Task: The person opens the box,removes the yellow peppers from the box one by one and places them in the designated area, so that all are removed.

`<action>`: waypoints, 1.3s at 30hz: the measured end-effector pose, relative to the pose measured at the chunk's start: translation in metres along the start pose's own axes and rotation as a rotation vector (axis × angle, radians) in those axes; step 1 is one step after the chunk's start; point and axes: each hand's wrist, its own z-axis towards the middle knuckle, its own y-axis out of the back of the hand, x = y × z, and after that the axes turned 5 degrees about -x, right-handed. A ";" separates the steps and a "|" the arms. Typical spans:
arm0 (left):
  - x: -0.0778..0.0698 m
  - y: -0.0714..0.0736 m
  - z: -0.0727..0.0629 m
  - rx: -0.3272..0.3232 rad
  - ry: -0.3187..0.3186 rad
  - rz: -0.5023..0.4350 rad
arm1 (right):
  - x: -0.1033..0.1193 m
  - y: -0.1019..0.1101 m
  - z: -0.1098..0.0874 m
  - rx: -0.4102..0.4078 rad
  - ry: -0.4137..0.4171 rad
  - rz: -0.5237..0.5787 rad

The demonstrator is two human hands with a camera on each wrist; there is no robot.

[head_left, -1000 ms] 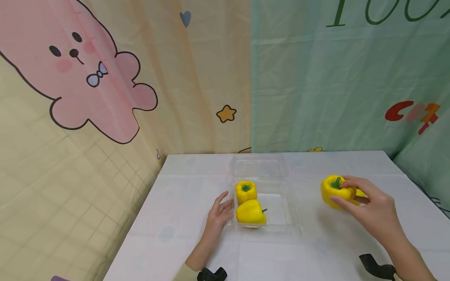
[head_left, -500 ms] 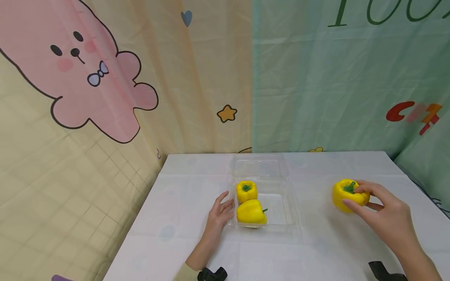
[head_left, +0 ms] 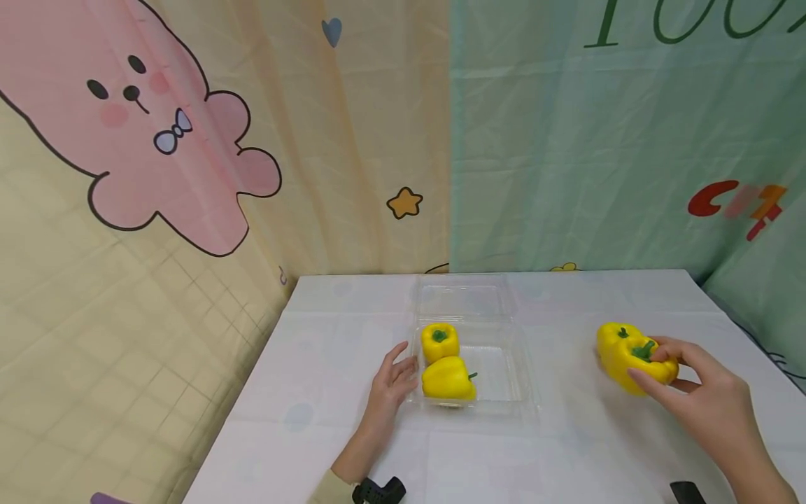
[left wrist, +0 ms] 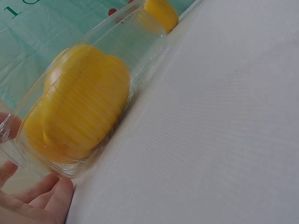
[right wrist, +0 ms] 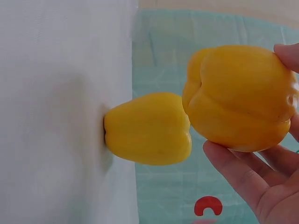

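My right hand [head_left: 708, 385] grips a yellow bell pepper [head_left: 630, 367] by its sides, its green stem upward. In the right wrist view this held pepper [right wrist: 240, 98] is off the table, close to a second yellow bell pepper [right wrist: 147, 128] that stands on the cloth. From the head view that standing pepper [head_left: 611, 334] is partly hidden behind the held one. My left hand [head_left: 390, 385] rests its loose fingers at the left side of a clear plastic container [head_left: 504, 367]. Inside, on the left, are an upright yellow pepper [head_left: 439, 341] and one lying on its side [head_left: 448, 379].
The container's clear lid [head_left: 462, 297] lies folded back toward the far table edge. A white cloth covers the table [head_left: 302, 392]. Printed curtains [head_left: 567, 140] hang behind it. A black wrist mount [head_left: 379, 491] shows at my left wrist.
My right hand has moved right and nearer to me with its pepper. The standing pepper, earlier mostly covered, now shows to the left of the held one. My left hand keeps its place.
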 end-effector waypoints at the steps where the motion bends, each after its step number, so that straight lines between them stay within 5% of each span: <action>1: 0.000 0.000 0.000 0.001 -0.006 0.004 | -0.001 0.000 -0.001 0.002 -0.001 -0.002; 39: -0.001 0.000 0.001 0.010 -0.003 -0.021 | -0.029 -0.015 -0.014 0.208 -0.203 -0.117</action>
